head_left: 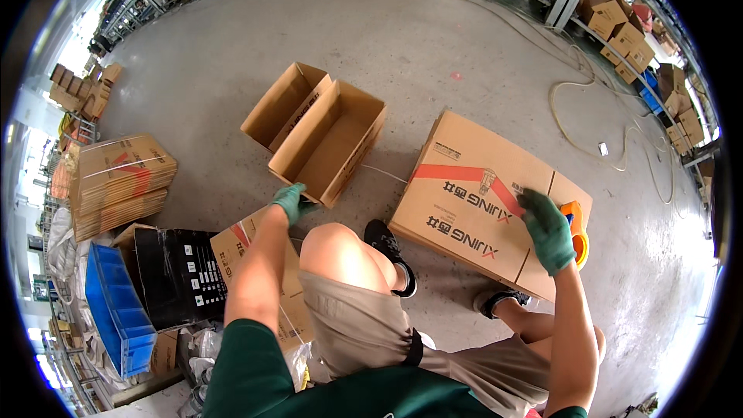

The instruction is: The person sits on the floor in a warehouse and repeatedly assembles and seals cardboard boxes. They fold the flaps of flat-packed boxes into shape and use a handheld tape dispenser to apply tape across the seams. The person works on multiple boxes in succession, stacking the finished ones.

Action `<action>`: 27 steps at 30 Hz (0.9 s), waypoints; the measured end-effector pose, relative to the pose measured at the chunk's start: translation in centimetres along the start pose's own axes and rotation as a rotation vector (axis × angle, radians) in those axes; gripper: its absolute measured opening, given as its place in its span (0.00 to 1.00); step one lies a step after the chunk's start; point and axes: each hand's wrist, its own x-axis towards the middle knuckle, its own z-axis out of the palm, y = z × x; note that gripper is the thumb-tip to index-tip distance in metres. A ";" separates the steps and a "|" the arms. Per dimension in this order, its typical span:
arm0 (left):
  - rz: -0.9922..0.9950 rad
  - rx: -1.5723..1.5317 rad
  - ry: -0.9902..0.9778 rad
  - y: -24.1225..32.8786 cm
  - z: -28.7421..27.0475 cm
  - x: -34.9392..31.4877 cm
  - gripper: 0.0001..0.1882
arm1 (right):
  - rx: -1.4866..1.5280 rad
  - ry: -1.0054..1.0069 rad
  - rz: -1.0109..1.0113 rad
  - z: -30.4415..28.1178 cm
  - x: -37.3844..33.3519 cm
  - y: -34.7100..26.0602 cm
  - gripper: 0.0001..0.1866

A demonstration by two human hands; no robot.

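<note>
My left hand (290, 203), in a green glove, has its fingers closed on the near corner of an open, empty cardboard box (352, 120). A second open cardboard box (279, 101) stands against its far left side. To the right, my right hand (548, 231), also gloved in green, is stretched out over a stack of flattened cardboard boxes (472, 186) with red and black print. Nothing shows in its grasp. Just right of it, at the stack's edge, lies an orange and yellow tape dispenser (574, 232), partly hidden by this hand.
More flattened cartons (124, 178) are piled at the left. Near my left arm are a blue plastic bin (120, 310), a black box (178, 275) and a flat carton (290, 294). A pale hose (561, 120) loops over the floor at right. Shelves with cartons line the room.
</note>
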 end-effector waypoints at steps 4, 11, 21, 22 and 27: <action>0.516 0.233 0.333 -3.7 3.1 1.9 0.35 | -0.042 -0.007 0.118 -1.9 -4.1 3.0 0.17; 0.855 1.369 0.215 -1.0 6.3 -4.2 0.41 | -0.111 0.015 0.214 -1.8 -9.0 4.6 0.15; 0.612 1.460 0.103 0.7 9.3 5.8 0.21 | -0.110 -0.043 0.318 1.4 -8.2 5.2 0.16; 0.650 1.488 0.094 1.7 10.5 5.6 0.21 | -0.120 -0.040 0.334 1.4 -8.3 5.2 0.16; 0.645 1.486 0.147 5.2 10.2 7.3 0.24 | -0.108 -0.005 0.308 0.9 -8.0 5.2 0.17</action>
